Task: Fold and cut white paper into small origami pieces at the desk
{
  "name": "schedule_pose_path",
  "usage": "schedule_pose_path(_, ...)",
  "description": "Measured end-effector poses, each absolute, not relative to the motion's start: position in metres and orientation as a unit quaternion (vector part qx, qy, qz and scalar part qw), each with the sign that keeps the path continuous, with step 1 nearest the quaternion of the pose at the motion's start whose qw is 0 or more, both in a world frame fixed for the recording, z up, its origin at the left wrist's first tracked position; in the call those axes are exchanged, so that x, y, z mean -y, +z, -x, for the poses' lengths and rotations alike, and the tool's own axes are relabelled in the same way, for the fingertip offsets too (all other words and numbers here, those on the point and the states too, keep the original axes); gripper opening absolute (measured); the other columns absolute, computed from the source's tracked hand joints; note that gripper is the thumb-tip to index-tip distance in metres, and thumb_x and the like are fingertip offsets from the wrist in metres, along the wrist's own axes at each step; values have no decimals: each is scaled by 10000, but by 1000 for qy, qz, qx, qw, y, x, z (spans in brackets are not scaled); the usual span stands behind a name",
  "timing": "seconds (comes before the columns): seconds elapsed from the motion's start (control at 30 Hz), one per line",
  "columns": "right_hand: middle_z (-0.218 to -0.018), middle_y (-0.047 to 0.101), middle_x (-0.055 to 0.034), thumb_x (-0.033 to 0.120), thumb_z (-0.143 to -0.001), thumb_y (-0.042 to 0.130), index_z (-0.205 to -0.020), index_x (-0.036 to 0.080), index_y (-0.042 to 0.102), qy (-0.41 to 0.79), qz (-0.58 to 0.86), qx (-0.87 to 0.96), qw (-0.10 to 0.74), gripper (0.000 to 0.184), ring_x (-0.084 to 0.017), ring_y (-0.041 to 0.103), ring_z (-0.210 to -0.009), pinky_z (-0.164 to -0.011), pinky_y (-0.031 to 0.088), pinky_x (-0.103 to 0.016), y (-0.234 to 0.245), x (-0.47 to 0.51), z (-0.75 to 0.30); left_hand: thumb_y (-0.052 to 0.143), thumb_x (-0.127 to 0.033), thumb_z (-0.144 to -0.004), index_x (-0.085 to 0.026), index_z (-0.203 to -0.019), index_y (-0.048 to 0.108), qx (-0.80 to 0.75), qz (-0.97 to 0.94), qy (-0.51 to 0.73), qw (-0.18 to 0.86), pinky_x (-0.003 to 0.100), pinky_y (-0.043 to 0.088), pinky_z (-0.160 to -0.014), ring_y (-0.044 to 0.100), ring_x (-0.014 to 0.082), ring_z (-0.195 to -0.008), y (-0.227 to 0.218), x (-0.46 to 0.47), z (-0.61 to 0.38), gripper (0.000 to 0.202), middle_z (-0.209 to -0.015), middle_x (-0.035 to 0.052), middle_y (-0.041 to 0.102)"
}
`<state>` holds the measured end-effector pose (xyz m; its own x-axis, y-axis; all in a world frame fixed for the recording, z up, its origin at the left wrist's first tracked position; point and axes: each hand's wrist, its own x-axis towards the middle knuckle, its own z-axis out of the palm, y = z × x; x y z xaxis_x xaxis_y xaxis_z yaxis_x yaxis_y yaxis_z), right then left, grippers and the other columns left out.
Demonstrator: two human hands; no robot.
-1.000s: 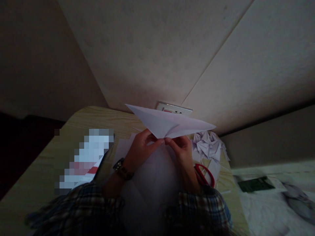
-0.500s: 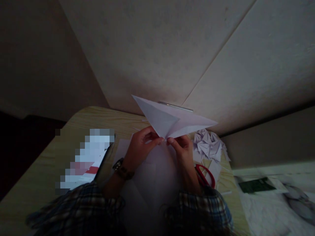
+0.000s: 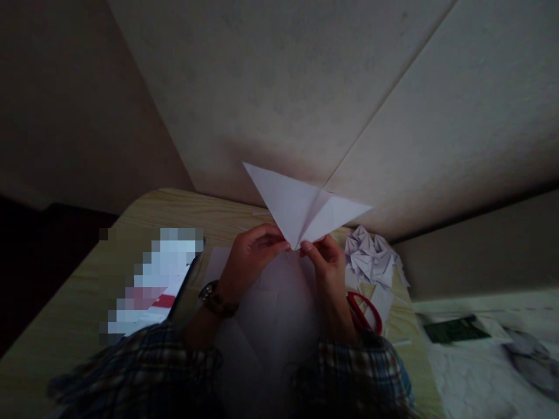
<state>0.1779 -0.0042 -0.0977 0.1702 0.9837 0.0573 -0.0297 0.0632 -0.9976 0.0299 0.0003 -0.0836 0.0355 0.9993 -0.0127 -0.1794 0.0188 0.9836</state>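
Note:
A sheet of white paper (image 3: 283,201), folded into wide pointed flaps, is held up above the table by its lower corner. My left hand (image 3: 257,253) is closed, pinching that corner from the left between thumb and fingers. On the other side of the corner, my right hand (image 3: 325,256) pinches the same paper, its thumb on the near face. A crease runs up from the pinched corner between the two flaps. Some fingertips are hidden behind the paper. Beneath my hands lie larger white sheets (image 3: 262,308) with fold lines.
Right of my right hand sits a cluster of folded paper pieces (image 3: 371,256). Red-handled scissors (image 3: 371,314) lie partly under my right forearm. A tablet-like screen (image 3: 161,301), partly blurred out, lies on the wooden table (image 3: 144,218) at left. The wall (image 3: 279,105) rises behind the table.
The paper's flaps have swung closer together, and its right tip has moved left and up. The crease between them now stands out more. Both hands keep their pinch in nearly the same place.

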Motion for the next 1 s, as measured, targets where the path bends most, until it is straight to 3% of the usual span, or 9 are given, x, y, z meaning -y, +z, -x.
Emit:
schedule_pose_path(0.4,-549,624,52,318,-694,739,-603,221,597,420,530,479,560,195,-140,569,-559,-573,450,-278,-96,7,-177,795,-357,-662,-190,-658,666,-457,-469,528,540,316,582,-723,709,197,-674,-82,0,-29,210,-657,7,714)
schedule_pose_path(0.63,-605,647,28,303,-701,764,-671,212,681,385,562,487,546,127,-148,560,-586,-609,440,-297,-104,9,-176,763,-303,-705,-194,-653,621,-469,-476,533,520,275,543,-684,676,166,-649,-88,-1,-27,186,-629,-16,672)
schedule_pose_path(0.87,-577,617,41,337,-721,763,-661,207,647,371,576,497,532,184,-141,551,-570,-591,429,-285,-106,6,-176,797,-343,-665,-194,-628,604,-471,-461,526,538,258,515,-619,626,143,-596,-87,-3,-28,246,-604,-35,616)
schedule_pose_path(1.0,-580,607,46,348,-739,751,-657,209,622,381,570,501,528,206,-136,551,-571,-591,426,-276,-107,6,-176,789,-353,-647,-198,-635,620,-463,-446,512,570,284,546,-656,654,165,-624,-87,-5,-29,230,-602,-21,648)
